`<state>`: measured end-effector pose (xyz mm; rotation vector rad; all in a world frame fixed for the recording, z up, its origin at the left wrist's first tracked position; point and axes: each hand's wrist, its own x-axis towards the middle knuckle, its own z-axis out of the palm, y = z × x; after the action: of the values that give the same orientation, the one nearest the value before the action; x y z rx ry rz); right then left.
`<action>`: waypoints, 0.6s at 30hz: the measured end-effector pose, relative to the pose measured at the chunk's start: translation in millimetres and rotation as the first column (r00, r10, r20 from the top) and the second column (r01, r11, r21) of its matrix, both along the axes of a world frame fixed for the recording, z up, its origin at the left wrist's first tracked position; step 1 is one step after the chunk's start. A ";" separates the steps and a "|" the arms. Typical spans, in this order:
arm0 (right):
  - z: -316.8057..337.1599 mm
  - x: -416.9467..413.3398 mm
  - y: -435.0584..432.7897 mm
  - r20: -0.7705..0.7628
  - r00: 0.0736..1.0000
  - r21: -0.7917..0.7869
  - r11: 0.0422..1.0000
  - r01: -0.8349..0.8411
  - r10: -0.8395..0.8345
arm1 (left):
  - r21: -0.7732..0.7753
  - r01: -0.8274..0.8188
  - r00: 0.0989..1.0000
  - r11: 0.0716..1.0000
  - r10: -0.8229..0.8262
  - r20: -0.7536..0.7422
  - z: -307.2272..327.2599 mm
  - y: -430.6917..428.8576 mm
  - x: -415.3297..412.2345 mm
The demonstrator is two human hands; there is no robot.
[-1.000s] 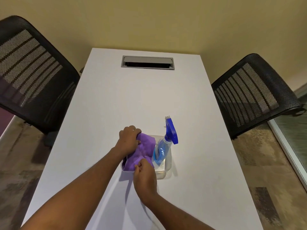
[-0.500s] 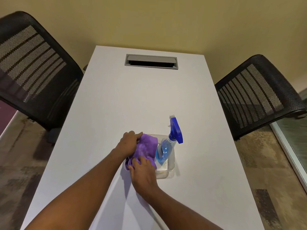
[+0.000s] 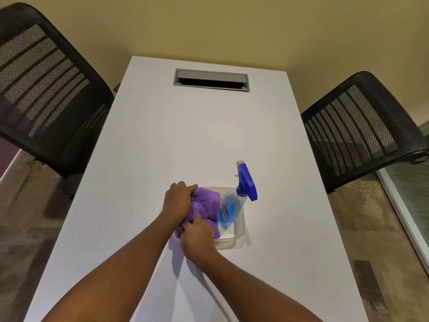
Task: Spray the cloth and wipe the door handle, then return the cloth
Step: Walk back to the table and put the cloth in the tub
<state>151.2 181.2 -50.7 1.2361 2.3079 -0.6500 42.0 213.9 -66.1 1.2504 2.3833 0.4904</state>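
Observation:
A purple cloth lies bunched in the left half of a clear plastic tray on the white table. My left hand grips the cloth's far left part. My right hand pinches its near edge. A spray bottle with blue liquid and a blue trigger head leans in the right half of the tray, beside the cloth. No door handle is in view.
A grey cable hatch is set into the far end of the table. Black mesh chairs stand at the left and at the right. A beige wall rises behind, and a glass panel runs along the right.
Both hands have drawn closer together on the cloth, bunching it tighter in the tray. The camera has tilted a little, shifting the scene.

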 end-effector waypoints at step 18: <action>3.2 9.2 -4.7 -0.179 0.980 -0.081 0.994 0.072 -0.086 | 0.035 -0.079 0.997 0.996 0.078 0.010 -4.8 -11.8 13.4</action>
<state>160.3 176.5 -47.6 1.2871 2.3667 -0.9027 55.4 202.0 -70.8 1.1707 2.4342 0.5622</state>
